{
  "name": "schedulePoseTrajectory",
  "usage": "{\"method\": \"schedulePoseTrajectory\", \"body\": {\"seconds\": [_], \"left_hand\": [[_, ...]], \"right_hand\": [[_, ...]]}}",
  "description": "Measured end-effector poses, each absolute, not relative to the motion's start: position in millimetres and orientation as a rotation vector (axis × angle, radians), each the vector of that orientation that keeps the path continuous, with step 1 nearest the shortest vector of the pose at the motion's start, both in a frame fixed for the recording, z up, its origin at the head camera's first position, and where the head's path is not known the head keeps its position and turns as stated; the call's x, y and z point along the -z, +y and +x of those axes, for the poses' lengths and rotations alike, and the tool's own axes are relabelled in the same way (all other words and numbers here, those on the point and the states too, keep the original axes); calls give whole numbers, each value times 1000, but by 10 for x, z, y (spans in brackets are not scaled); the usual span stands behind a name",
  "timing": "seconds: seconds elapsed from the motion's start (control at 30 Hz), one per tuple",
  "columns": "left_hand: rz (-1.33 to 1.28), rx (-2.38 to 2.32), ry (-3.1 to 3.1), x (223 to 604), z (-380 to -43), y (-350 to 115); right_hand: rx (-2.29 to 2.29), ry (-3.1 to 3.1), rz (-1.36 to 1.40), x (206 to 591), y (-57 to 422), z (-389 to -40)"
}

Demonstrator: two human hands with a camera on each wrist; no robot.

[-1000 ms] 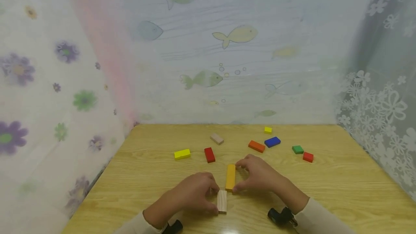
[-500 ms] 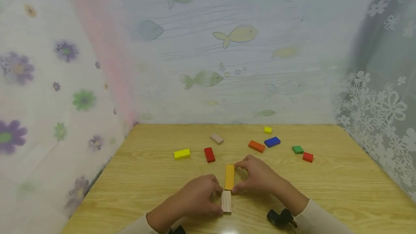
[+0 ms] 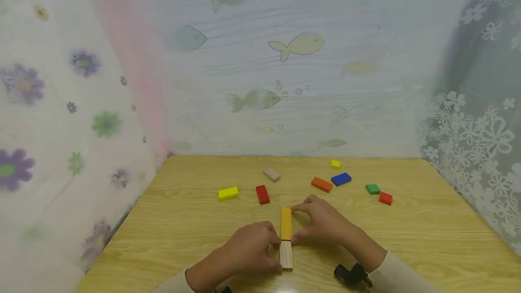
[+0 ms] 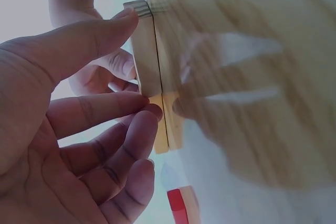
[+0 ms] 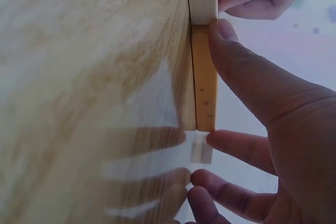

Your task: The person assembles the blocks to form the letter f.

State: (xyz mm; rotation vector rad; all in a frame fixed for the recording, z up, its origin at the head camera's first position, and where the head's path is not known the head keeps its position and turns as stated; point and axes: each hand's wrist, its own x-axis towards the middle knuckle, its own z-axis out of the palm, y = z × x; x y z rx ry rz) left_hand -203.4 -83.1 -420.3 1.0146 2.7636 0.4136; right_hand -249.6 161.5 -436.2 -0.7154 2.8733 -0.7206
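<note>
A yellow-orange wooden block (image 3: 286, 224) and a plain wood-grain block (image 3: 286, 257) lie end to end on the table, forming one straight line. My left hand (image 3: 253, 248) pinches the plain block lengthwise from its left side. The left wrist view has the thumb at the near end of that plain block (image 4: 144, 56) and the index finger at the joint. From the right, my right hand (image 3: 325, 221) spans the orange block. Its thumb is by the joint and its index fingertip at the far end of the orange block (image 5: 205, 85), as the right wrist view shows.
Farther back on the wooden table (image 3: 175, 220) lie a yellow block (image 3: 228, 193), a dark red block (image 3: 262, 194), a plain block (image 3: 271, 174), an orange-red block (image 3: 321, 184), a blue block (image 3: 341, 179), a small yellow block (image 3: 335, 164), a green block (image 3: 372, 189) and a red block (image 3: 386, 198).
My left hand has slid the plain block rightward until it lines up with the orange block's near end. The orange block has shifted slightly left, with my right hand still at it.
</note>
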Motion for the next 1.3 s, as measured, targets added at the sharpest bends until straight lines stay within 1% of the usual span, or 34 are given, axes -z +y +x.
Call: {"method": "schedulePoseTrajectory", "body": {"seconds": [0.6, 1.3], "left_hand": [[1037, -352, 2806, 4213, -1999, -801], [1011, -340, 2812, 4196, -1988, -796]], "right_hand": [[712, 2877, -716, 4406, 1619, -2511], [726, 2870, -702, 4368, 1621, -2494]]}}
